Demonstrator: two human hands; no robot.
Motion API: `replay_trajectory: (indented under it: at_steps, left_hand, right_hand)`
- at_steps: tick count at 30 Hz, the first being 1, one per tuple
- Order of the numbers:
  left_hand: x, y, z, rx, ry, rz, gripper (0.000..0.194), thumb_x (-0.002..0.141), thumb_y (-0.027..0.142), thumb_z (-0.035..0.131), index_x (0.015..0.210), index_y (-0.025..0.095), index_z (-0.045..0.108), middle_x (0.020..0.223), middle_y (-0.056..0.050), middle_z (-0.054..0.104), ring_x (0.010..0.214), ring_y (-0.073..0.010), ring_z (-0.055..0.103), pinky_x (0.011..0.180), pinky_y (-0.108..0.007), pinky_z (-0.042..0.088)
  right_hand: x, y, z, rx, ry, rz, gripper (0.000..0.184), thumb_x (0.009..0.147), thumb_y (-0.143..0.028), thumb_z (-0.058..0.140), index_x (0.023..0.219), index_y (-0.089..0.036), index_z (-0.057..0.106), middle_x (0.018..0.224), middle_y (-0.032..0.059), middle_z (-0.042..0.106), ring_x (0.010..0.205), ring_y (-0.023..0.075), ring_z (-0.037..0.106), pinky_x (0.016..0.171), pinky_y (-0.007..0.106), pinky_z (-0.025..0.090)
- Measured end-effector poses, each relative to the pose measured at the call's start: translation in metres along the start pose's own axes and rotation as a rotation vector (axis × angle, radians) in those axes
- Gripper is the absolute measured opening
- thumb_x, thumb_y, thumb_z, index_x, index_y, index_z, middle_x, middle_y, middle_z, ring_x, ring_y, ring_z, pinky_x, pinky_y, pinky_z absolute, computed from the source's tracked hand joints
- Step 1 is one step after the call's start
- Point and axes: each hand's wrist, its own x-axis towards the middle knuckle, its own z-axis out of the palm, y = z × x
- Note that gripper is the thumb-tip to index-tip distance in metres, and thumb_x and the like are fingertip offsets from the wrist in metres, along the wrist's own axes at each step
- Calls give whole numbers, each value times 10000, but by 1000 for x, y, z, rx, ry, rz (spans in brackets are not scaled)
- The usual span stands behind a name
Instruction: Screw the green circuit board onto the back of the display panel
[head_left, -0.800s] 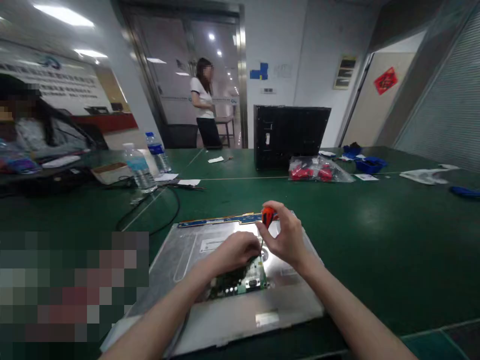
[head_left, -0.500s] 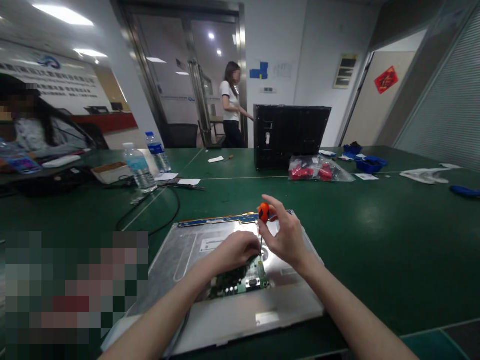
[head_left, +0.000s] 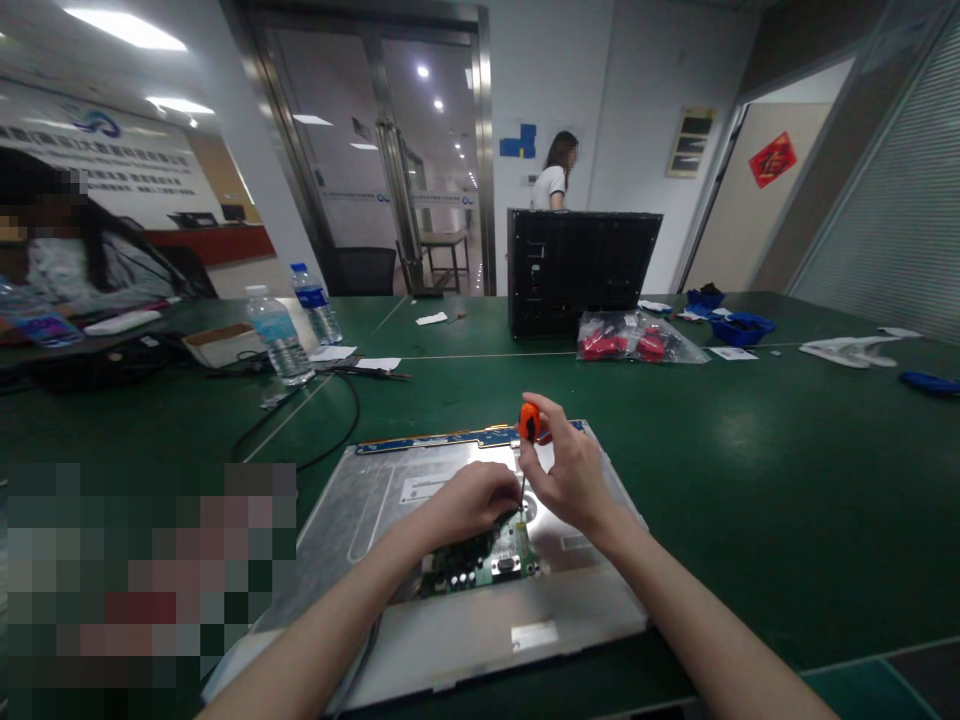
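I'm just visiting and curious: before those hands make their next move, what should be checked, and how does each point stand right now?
1. Screwdriver in hand: ok, its orange handle is held by the right hand.
2. Shaft close to upright: ok, as far as this view shows.
3. Tip seated in a screw: cannot tell, too small to see.
4. Left hand well away from the tip: not ok, its fingers are right beside it.
5. Metal panel resting on the table: ok.
6. Nearer water bottle apart from the panel: ok, standing upright.
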Motion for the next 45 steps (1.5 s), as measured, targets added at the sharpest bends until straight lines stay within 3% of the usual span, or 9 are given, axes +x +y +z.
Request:
replay_trajectory:
  at_steps: [6,12,19,25,31,34,38,45]
  left_hand:
    - [0,2,-1,-5,-8,-7,186,787,62,562,840,157,713,830,-46,739,751,-188,660,700,-240,459]
    - [0,3,-1,-7,-18,2,186,798,67,573,875,157,716,863,-51,747,774,-189,664,725,-244,463]
    - [-1,3,-2,8,-16,2,165,796,75,576,846,158,711,823,-43,734,737,-179,654,694,-238,457]
    - [0,2,-2,14,-23,23,177,808,101,580,885,175,721,859,-41,744,774,-184,660,732,-247,470]
    - [0,2,-1,24,-9,26,169,799,80,570,831,163,713,818,-44,734,729,-181,650,681,-238,456]
    - [-1,3,-1,22,-8,34,173,797,69,573,837,162,712,838,-45,737,751,-184,653,698,-242,457]
    - [0,2,-1,16,-13,47,201,811,66,572,898,170,720,917,-54,750,832,-197,668,760,-253,466]
    - [0,3,-1,21,-15,56,168,824,80,583,865,161,724,856,-49,743,763,-184,655,704,-243,456]
  right_hand:
    - [2,1,0,15,34,-18,360,883,-309,588,1219,-192,533,890,46,646,714,173,616,639,272,501]
    - [0,0,1,-9,32,-6,558,886,-217,500,1430,-161,388,864,49,665,673,180,611,627,291,507]
    - [2,1,-1,4,25,-15,372,893,-297,582,1247,-184,553,917,55,652,728,175,618,649,278,517]
    - [-1,0,2,-13,29,-6,588,900,-217,519,1463,-155,361,863,48,667,677,176,612,629,282,508]
    - [1,0,-1,30,28,-21,400,884,-248,567,1275,-181,517,937,66,660,734,180,628,651,291,527]
    - [2,-1,-2,10,31,-27,407,887,-245,586,1288,-196,532,933,58,631,746,175,621,639,279,518]
    - [1,-2,0,34,52,-35,531,890,-192,528,1409,-180,413,937,62,652,742,180,622,679,296,530]
    - [1,-1,-1,39,42,-27,371,876,-260,609,1236,-198,548,947,62,640,755,182,620,653,286,526]
